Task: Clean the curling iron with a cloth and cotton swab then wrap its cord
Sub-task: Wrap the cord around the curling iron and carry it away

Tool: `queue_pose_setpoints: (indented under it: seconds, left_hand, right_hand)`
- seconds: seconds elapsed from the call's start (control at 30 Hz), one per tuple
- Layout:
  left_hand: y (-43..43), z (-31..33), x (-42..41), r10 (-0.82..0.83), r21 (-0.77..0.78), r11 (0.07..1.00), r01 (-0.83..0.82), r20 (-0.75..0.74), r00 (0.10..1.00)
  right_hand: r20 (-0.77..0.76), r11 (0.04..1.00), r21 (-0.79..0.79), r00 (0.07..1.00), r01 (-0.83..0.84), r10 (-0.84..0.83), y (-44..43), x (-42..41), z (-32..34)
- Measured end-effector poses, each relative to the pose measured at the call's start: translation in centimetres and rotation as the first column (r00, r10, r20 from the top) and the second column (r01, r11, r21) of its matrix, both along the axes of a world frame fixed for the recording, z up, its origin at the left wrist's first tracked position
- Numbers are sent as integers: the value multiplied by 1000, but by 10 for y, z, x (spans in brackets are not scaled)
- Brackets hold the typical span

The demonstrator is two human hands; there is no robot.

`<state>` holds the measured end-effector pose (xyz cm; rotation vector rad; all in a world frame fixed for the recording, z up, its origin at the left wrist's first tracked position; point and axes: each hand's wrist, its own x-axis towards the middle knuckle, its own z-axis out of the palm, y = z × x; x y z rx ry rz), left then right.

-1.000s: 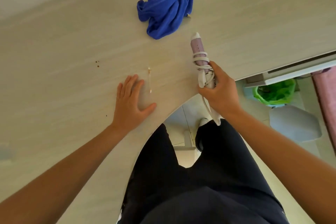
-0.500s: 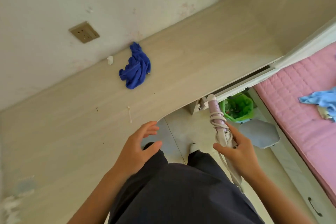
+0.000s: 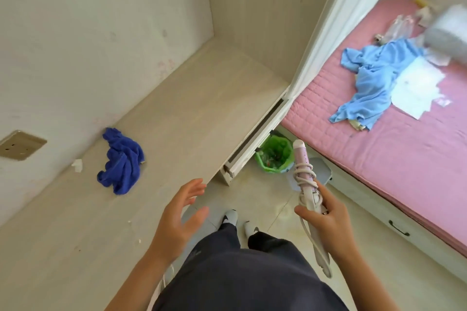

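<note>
My right hand [image 3: 328,219] grips the handle of the pink and white curling iron [image 3: 300,159], which points up and away above the floor. Its white cord [image 3: 304,175] is looped several times around the barrel, and the loose end hangs down past my wrist. My left hand [image 3: 180,217] hovers open over the desk's front edge, fingers spread, holding nothing. The crumpled dark blue cloth [image 3: 121,161] lies on the light wooden desk [image 3: 189,121] near the wall. I cannot make out the cotton swab.
A green-lined waste bin [image 3: 274,155] stands on the floor under the desk's end. A bed with a pink cover [image 3: 379,146] is at the right, holding a light blue garment [image 3: 369,83] and papers. A wall socket [image 3: 20,145] and a white scrap [image 3: 77,165] are at the left.
I have stood up and backed away from the desk. My left hand lifted off the desktop and the right hand carried the wrapped curling iron off the desk, out over the floor.
</note>
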<state>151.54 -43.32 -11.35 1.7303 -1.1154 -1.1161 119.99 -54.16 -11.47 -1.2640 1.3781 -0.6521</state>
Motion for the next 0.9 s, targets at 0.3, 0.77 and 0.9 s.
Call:
queue_pose_setpoints:
  seconds: [0.3,0.77,0.9]
  left_hand:
    - [-72,-4,-56,-380,-80,924,373,-97,920]
    - [-117,24,-289,-773,-159,630,760,-36,633]
    - [-118,19,-390,-854,-169,515,840,-15,521]
  right_hand:
    - [-63,913,-44,911,405,-407,69,-61,24]
    - [58,588,-30,588,808,-806,182,-226,19]
    - [89,433,-37,435,900,-896,223,-296,16]
